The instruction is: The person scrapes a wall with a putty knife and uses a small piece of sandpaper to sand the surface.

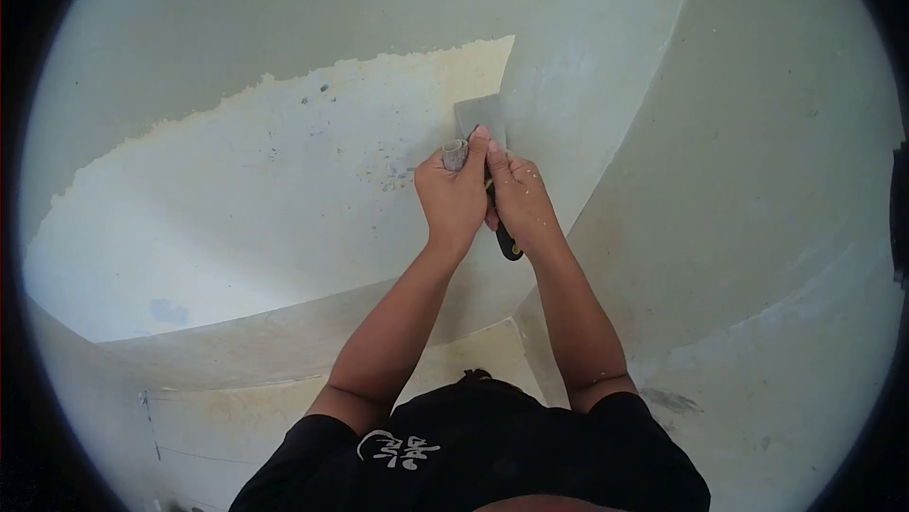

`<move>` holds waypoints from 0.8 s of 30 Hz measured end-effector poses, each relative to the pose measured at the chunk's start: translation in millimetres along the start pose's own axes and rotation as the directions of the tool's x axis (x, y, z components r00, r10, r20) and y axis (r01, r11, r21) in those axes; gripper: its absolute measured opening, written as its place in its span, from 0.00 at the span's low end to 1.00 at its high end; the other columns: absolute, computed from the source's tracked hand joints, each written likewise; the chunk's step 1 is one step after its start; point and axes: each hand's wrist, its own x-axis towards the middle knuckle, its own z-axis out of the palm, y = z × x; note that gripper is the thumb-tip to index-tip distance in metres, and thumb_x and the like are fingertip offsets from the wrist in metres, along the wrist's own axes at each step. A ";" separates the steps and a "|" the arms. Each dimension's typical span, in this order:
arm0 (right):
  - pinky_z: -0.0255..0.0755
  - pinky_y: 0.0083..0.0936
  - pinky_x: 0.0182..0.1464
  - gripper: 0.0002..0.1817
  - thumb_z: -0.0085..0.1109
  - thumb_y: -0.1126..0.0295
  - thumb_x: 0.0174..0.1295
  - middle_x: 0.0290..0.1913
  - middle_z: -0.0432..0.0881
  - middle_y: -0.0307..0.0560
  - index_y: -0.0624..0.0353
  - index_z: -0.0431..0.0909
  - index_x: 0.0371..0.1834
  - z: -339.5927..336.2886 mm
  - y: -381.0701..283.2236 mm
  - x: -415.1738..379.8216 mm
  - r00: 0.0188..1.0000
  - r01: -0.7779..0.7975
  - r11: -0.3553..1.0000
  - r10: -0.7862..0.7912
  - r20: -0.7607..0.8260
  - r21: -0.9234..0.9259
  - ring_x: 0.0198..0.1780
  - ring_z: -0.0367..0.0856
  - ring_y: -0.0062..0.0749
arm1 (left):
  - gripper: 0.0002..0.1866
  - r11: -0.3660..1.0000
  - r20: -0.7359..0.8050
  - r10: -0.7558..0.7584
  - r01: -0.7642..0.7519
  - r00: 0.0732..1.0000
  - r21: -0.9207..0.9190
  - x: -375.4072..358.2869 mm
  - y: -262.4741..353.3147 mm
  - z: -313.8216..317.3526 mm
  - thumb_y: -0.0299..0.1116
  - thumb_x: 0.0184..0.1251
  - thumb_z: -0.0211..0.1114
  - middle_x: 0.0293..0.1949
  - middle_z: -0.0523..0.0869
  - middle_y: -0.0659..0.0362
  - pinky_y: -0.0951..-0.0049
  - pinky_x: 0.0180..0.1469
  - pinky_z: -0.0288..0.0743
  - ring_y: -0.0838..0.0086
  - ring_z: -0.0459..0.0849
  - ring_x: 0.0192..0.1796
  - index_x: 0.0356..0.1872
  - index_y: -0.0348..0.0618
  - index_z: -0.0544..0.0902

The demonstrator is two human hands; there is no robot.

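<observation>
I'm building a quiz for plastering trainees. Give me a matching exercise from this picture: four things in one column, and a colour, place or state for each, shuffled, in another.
Things:
1. flat grey metal putty knife blade
2. black putty knife handle
3. left hand
4. cream unskimmed wall patch

Descriptions:
A. sticks out below the hands
B. ragged upper edge
C. pressed flat on the wall
D. thumb wrapped in grey tape

Pairs: 1-C, 2-A, 3-D, 4-B

wall (pixel 237 29): we see pale grey-green, with a cream scraped patch
scraper (pixel 480 119): grey blade, black handle
shirt (pixel 492 455): black, white print
</observation>
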 end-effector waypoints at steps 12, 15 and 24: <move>0.62 0.24 0.17 0.28 0.40 0.48 0.76 0.16 0.71 0.41 0.61 0.71 0.26 -4.2 -56.1 14.9 0.997 0.079 0.994 -0.077 -0.026 0.077 0.13 0.68 0.24 | 0.24 0.996 0.028 0.069 -0.067 0.997 -0.058 25.6 57.3 12.1 0.41 0.66 0.68 0.13 0.76 0.60 0.71 0.22 0.67 0.80 0.71 0.18 0.16 0.33 0.76; 0.62 0.24 0.17 0.28 0.40 0.48 0.76 0.16 0.71 0.41 0.61 0.72 0.27 -1.8 -44.7 15.2 0.996 0.081 0.995 -0.078 -0.048 0.063 0.13 0.67 0.24 | 0.22 0.993 0.013 0.115 -0.114 0.993 -0.019 23.7 45.5 9.7 0.39 0.67 0.67 0.13 0.74 0.62 0.74 0.19 0.64 0.82 0.70 0.17 0.17 0.37 0.75; 0.65 0.28 0.16 0.31 0.38 0.49 0.76 0.13 0.70 0.42 0.63 0.69 0.21 -8.2 -56.3 17.3 0.987 0.156 0.986 -0.157 -0.018 -0.052 0.11 0.69 0.28 | 0.18 0.991 0.017 0.082 -0.080 0.996 -0.112 25.6 50.2 13.2 0.37 0.68 0.67 0.15 0.72 0.65 0.75 0.18 0.61 0.83 0.67 0.17 0.19 0.40 0.76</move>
